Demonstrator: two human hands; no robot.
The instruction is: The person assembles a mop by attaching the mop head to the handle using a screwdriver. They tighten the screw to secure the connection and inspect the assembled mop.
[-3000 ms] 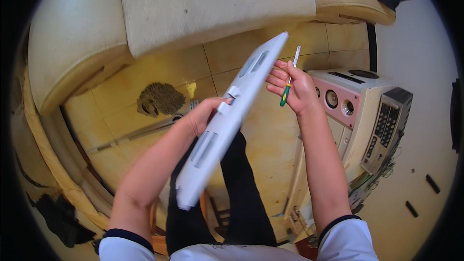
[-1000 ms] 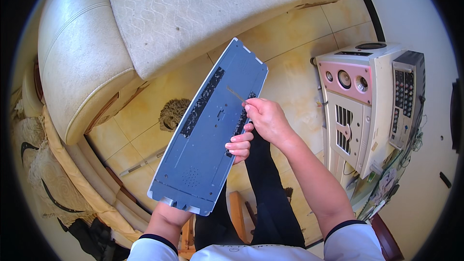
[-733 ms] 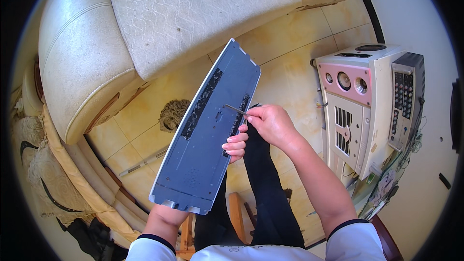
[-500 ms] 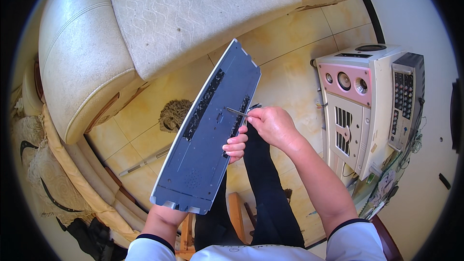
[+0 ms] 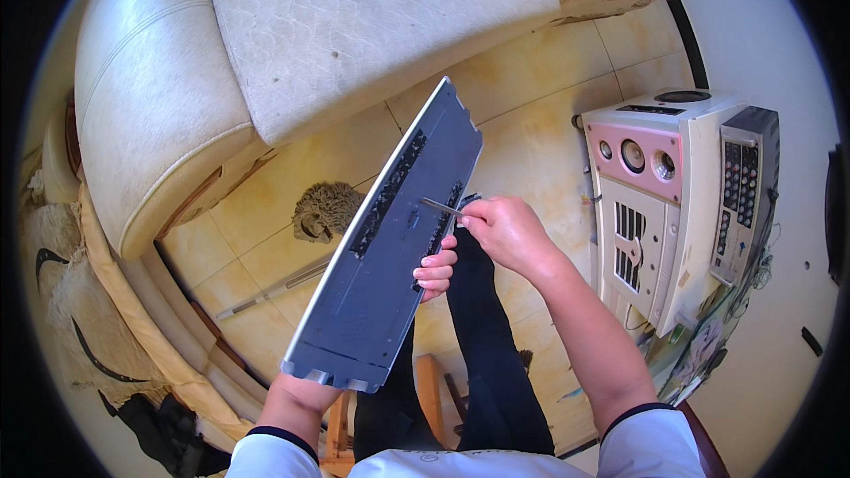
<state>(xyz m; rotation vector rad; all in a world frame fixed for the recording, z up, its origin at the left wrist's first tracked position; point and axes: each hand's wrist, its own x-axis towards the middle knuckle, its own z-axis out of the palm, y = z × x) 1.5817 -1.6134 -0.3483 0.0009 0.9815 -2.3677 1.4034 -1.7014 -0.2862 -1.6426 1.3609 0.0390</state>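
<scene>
A long flat dark grey panel [image 5: 381, 265] with a pale edge is held up tilted in front of me. Two rough black strips run along its face, and notches line its ends. My left hand [image 5: 436, 268] grips it from behind, fingers curled round its right edge. My right hand [image 5: 502, 226] pinches a slim metal tool [image 5: 440, 206], whose tip is at the panel's face near a small slot. Whether the tip touches the panel, I cannot tell. The kind of tool is too small to make out.
A cream sofa [image 5: 372, 44] spans the far side. To the right stand a white and pink speaker cabinet [image 5: 633, 212] and a black control unit [image 5: 739, 186]. A shaggy mop head [image 5: 323, 211] and its pole [image 5: 274, 288] lie on the tiled floor. Below me shows a wooden stool [image 5: 428, 389].
The panel has turned slightly more edge-on and shifted a little to the right. The tool and my right hand have moved slightly right with it. Both grips stay the same.
</scene>
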